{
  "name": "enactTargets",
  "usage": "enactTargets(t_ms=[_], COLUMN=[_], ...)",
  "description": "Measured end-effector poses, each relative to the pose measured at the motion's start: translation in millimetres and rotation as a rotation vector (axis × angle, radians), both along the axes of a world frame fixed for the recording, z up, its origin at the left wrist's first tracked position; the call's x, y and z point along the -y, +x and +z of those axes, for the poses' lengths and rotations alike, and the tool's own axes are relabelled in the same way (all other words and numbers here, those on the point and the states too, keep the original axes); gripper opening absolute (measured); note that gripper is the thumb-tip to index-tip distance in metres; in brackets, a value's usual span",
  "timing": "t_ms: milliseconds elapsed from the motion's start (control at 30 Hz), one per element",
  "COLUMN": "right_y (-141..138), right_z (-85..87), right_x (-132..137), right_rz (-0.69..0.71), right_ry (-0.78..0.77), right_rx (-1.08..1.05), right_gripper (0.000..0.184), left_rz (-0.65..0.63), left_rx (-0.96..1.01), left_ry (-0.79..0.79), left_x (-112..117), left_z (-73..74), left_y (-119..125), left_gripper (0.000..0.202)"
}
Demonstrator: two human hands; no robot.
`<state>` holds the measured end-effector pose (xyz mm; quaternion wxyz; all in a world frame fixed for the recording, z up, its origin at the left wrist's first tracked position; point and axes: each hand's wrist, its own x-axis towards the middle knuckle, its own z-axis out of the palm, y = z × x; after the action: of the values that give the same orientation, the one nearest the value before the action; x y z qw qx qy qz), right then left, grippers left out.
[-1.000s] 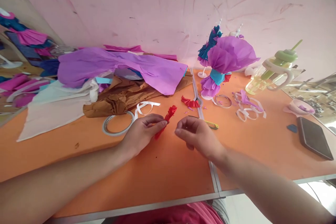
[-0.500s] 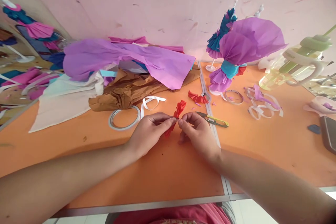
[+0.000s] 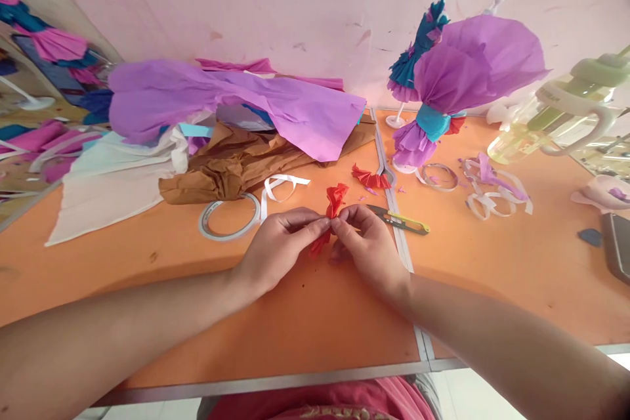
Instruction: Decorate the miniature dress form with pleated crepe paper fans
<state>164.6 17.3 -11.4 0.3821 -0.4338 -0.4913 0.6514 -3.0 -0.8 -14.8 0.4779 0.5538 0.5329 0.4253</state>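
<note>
A piece of red crepe paper [image 3: 336,197] is pinched at its middle, fanning out above and below the fingertips. My left hand [image 3: 288,243] closes on it from the left, thumb against forefinger. From the right, my right hand [image 3: 369,239] grips the same spot, its thumb touching the left one. Another pleated red paper piece [image 3: 370,177] lies just beyond, beside scissors [image 3: 386,170]. Thread snips with a yellow part [image 3: 401,220] rest right of my right hand. A roll of tape [image 3: 203,226] and a curled white strip [image 3: 275,187] lie left of the hands.
Purple paper [image 3: 305,111], brown paper [image 3: 221,170] and white paper [image 3: 108,177] cover the back left. A doll stand in purple and blue paper [image 3: 433,119], tape strips [image 3: 487,200], a bottle [image 3: 551,118] and a phone [image 3: 617,243] stand or lie to the right.
The red paper's upper end has spread wider, and my fingertips have drawn together at its middle. The whole view has shifted slightly.
</note>
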Motion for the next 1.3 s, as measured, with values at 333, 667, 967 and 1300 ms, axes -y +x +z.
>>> enactTargets(t_ms=[333, 667, 967, 1300], right_y=[0.7, -1.0, -1.2, 3.8], right_z=[-3.4, -4.0, -6.2, 14.5], right_x=[0.8, -0.9, 0.6, 1.6], right_rz=[0.006, -0.029, -0.03, 0.05], right_ry=[0.006, -0.017, 0.021, -0.013], right_rx=[-0.007, -0.026, 0.003, 0.114], right_gripper=[0.03, 0.028, 0.026, 0.018], left_rz=[0.007, -0.005, 0.037, 0.101], left_rx=[0.056, 0.012, -0.169, -0.124], left_ry=[0.046, 0.101, 0.078, 0.055], left_x=[0.1, 2.8, 1.7, 0.4], left_z=[-6.0, -6.0, 5.2, 0.4], left_y=[-0.2, 0.7, 3.7, -3.6], left_gripper=[0.023, 0.021, 0.028, 0.036])
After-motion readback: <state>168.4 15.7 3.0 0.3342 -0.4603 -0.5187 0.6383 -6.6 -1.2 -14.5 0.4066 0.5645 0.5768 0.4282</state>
